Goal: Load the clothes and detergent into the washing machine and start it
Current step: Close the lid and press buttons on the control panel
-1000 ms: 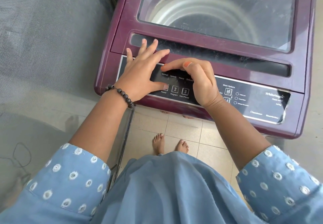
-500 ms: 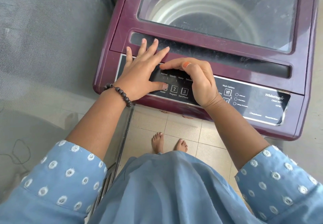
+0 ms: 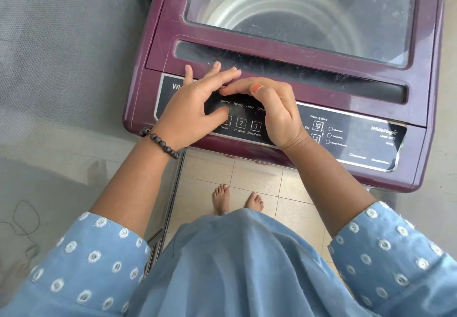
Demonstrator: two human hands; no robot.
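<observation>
A maroon top-load washing machine (image 3: 158, 52) stands in front of me with its glass lid (image 3: 296, 12) closed; through it only the steel drum shows. On the black control panel (image 3: 358, 138), my left hand (image 3: 190, 111) lies with straight, spread fingers, its thumb pressing the Power button (image 3: 228, 121). The Program button (image 3: 240, 123) and Start/Pause button (image 3: 255, 126) sit uncovered between my hands. My right hand (image 3: 274, 111) hovers over the panel with curled fingers holding nothing, its index finger reaching toward my left fingers. No clothes or detergent are visible.
A grey mesh screen (image 3: 61, 69) fills the left side, with a metal sliding track (image 3: 170, 193) at its edge. My bare feet (image 3: 222, 197) stand on the beige tiled floor (image 3: 257, 180) just below the machine's front. A thin cord (image 3: 24, 218) lies behind the mesh.
Both hands stay on the panel. My left hand has shifted slightly right, uncovering white lettering at the panel's left end; its thumb remains on the Power button.
</observation>
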